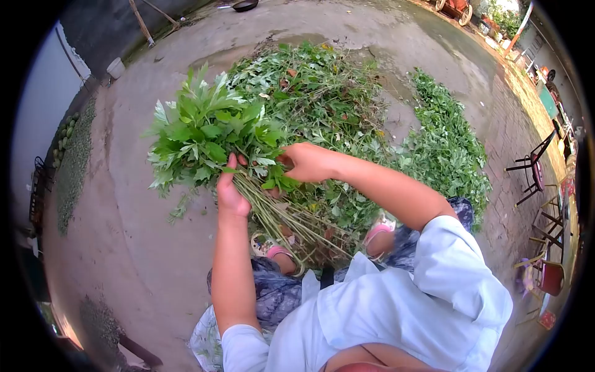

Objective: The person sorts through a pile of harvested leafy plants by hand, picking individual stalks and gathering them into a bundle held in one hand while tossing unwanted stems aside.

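A thick bunch of leafy green stems (pixel 214 133) lies across my left hand (pixel 232 186), which is closed around it just below the leaves. Its bare stalks (pixel 282 214) run down toward my lap. My right hand (pixel 308 162) is at the bunch's right side, fingers bent in among the leaves. Its fingertips are partly hidden by leaves, so whether they pinch a single sprig I cannot make out. Beyond the hands spreads a large heap of cut plants (pixel 310 93), green mixed with brownish stems.
A second green pile (pixel 443 130) lies to the right on the concrete ground (pixel 136 235). My feet in clogs (pixel 269 246) are close to the stalks. Chairs (pixel 534 167) line the right side. A white bucket (pixel 116 67) and a dark pan (pixel 245 5) are farther back.
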A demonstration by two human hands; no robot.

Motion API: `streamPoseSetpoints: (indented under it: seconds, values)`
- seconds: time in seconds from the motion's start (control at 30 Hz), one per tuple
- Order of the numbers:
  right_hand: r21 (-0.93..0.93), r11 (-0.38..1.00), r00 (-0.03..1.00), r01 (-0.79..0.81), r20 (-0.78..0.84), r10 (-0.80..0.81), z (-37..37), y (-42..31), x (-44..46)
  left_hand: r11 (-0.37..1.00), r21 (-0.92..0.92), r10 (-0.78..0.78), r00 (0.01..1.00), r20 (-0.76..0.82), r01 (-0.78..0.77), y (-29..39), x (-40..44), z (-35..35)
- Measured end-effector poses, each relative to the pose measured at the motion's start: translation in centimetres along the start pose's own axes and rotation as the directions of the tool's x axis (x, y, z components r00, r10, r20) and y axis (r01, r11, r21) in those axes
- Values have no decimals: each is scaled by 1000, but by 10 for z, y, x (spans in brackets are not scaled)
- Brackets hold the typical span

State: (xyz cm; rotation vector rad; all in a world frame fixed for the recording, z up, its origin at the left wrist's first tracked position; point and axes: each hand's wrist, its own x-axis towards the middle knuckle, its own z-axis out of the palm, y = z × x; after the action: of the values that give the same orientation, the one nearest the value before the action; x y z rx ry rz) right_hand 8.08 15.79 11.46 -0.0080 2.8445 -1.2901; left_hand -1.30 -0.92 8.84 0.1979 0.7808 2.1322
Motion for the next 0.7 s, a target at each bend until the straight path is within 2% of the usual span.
streamPoseSetpoints:
  seconds: [0.1, 0.17, 0.2, 0.23, 0.3, 0.37, 0.43, 0.47, 0.5, 0.57, 0.6, 0.63, 0.7]
  values:
    - [113, 993, 999, -18, 45, 13, -11, -3, -1, 1000, -5, 10, 1000, 9, -10, -1, 1, -5]
    - [39, 991, 956, -129, 270, 113, -25, -18, -3, 997, -34, 66, 998, 8, -66, -2, 2, -2]
    - [72, 986, 936, -153, 332, 121, -24, -13, 1, 998, -26, 58, 998, -35, -58, -2, -3, 11]
    - [78, 984, 938, -158, 323, 125, -23, -7, 4, 999, -19, 48, 998, -29, -48, -2, -3, 14]
    - [290, 924, 916, -251, 378, 131, -22, -4, 6, 995, 5, 100, 994, -48, -100, -3, -4, 17]
    - [331, 901, 921, -279, 358, 154, -29, -7, 5, 998, -13, 65, 998, 3, -65, -3, -3, 9]
    - [280, 923, 916, -265, 373, 149, -42, -12, 7, 999, 23, 36, 999, -36, -35, -2, -4, 14]
    - [169, 976, 943, -139, 325, 78, -46, -14, 5, 999, 22, 35, 999, -33, -34, -4, -5, 17]
    - [168, 976, 943, -140, 323, 80, -50, -18, 4, 999, 43, 20, 999, -29, -18, -5, -5, 19]
    - [-55, 994, 935, -93, 337, 107, -55, -27, 5, 998, 63, 3, 1000, -24, -2, -8, -6, 20]
    - [-138, 990, 929, -34, 360, 83, -56, -31, 5, 998, 41, -55, 998, -7, 56, -10, -5, 18]
    - [-137, 990, 930, -35, 359, 83, -55, -35, 5, 993, 22, -114, 993, 11, 113, -12, -4, 15]
    - [-485, 862, 935, 148, 354, 39, -51, -42, 2, 994, 34, -109, 992, 58, 107, -13, 0, 7]
